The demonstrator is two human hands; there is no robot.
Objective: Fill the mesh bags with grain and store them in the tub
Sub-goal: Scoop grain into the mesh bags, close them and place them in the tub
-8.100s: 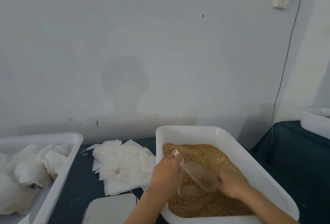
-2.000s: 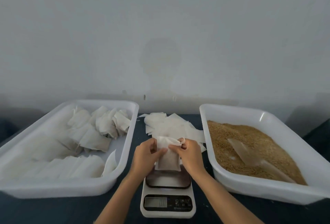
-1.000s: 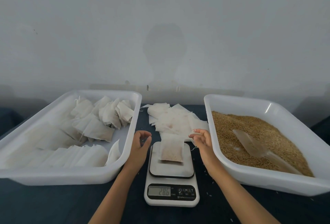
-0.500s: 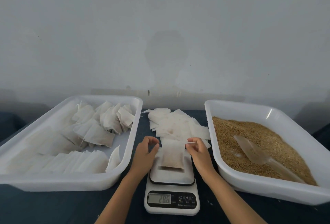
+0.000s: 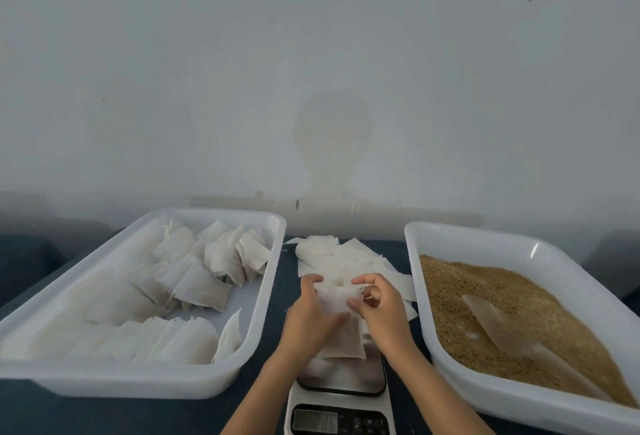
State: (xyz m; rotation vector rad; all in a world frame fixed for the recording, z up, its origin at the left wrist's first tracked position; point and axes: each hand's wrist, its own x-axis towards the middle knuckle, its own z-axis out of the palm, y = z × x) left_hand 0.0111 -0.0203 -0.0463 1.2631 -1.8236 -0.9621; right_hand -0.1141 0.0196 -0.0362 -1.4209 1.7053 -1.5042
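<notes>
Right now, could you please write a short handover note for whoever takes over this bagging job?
Left hand and right hand both grip the top of one filled mesh bag above the scale.
Done: many filled bags lie in the left tub.
Scoop rests in the grain tub on the right; empty bags are piled between the tubs.
Left: close this bag, store it in the left tub, then fill the next.

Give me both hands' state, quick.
Left hand: grips the filled white mesh bag above the small digital scale.
Right hand: pinches the same bag's top edge.
</notes>
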